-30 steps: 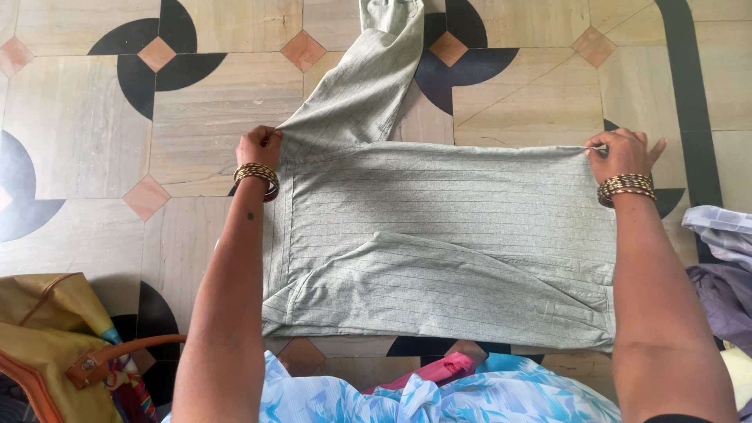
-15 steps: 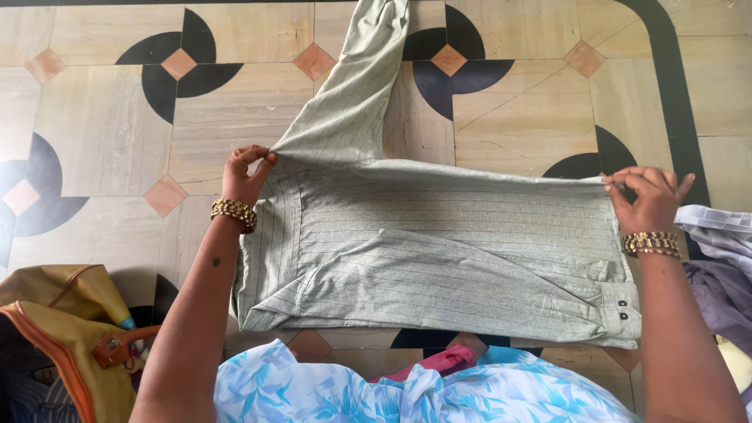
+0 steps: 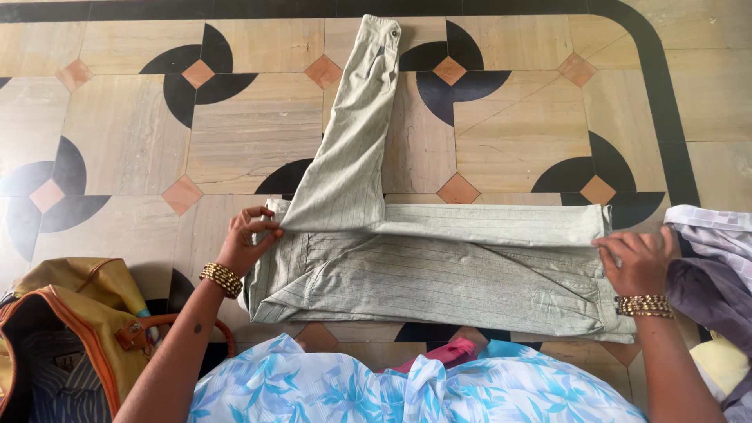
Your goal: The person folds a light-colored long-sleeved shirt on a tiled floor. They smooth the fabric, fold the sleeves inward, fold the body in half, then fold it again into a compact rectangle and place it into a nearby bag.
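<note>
Pinching shirt (image 3: 439, 274) edges | hands (image 3: 249, 239) (both) at opposite ends

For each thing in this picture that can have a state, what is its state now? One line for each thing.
Grey striped shirt: folded into a long band on the floor, one sleeve stretched out flat away from the person.
Left hand: pinching the shirt's folded edge.
Right hand: gripping the shirt's other end.
Tan bag: open, striped cloth inside.
Pile of clothes: loose, unfolded.
</note>
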